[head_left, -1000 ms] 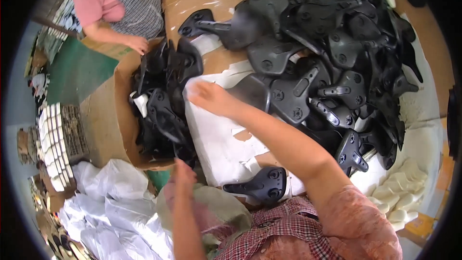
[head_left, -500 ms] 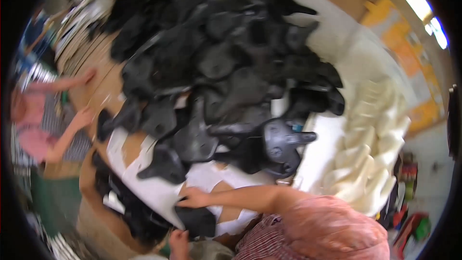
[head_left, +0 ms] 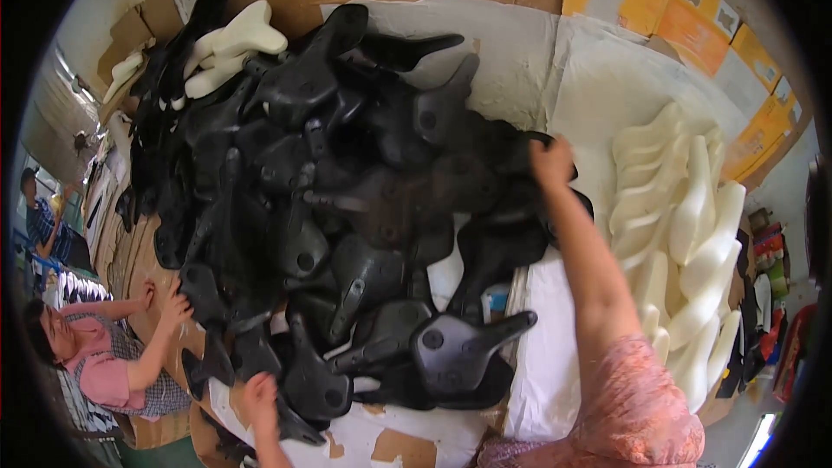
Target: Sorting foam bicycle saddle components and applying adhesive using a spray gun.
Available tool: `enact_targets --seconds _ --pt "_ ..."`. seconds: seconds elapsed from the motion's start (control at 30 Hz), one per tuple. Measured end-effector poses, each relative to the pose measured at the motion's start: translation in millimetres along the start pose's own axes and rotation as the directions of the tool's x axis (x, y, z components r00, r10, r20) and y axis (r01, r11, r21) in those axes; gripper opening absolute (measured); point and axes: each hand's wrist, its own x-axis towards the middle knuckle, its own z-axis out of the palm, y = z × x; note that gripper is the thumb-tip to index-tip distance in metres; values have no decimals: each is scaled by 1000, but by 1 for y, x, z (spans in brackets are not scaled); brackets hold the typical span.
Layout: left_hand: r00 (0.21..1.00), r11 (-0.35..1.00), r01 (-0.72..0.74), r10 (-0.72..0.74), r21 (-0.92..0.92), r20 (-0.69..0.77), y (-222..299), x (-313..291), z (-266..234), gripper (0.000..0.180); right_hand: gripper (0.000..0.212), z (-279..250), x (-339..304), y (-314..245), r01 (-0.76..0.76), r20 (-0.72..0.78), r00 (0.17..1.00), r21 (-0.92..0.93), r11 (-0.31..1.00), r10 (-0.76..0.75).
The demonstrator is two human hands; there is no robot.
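A big pile of black saddle-shaped pieces (head_left: 364, 208), smooth and dark with narrow noses, spreads before me. At the pile's right side, my right hand (head_left: 552, 162) is closed on the edge of a black saddle-shaped piece (head_left: 513, 154); its fingertips are partly hidden against the black. My left hand (head_left: 260, 397) hovers by the pile's near left edge, slightly blurred, its fingers loosely apart with nothing visible in them. Just beside it lie a black piece with a round mark (head_left: 316, 381) and other dark pieces.
Cream foam pieces (head_left: 685, 243) stand stacked on the right, and a few more foam pieces (head_left: 234, 43) lie at the far left. White sheeting (head_left: 637, 69) and cardboard (head_left: 407, 448) cover the table. A co-worker (head_left: 108, 347) reaches to the pile's left edge; another person (head_left: 48, 221) is farther back.
My view has lifted toward the far side. My right hand has gone from a black piece at the near edge to the pile's right side. My left hand has moved left, away from that piece.
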Motion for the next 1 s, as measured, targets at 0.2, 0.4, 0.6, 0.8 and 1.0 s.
enact_targets --seconds 0.2,0.4,0.6,0.8,1.0 --pt "994 946 -12 -24 324 108 52 86 211 88 48 46 74 129 -211 223 951 -30 977 212" --pt "986 732 -105 164 673 -24 65 64 235 85 30 16 -17 28 494 374 825 -114 862 -423" --pt "698 609 -572 713 549 -63 106 72 226 31 19 20 -43 -25 531 437 746 66 845 -502" --pt "368 327 -929 869 173 331 247 111 345 28 58 15 32 51 257 685 728 -268 928 -4" --pt "874 446 -462 372 766 311 260 181 408 83 42 -12 -98 8 142 728 632 230 963 -267"
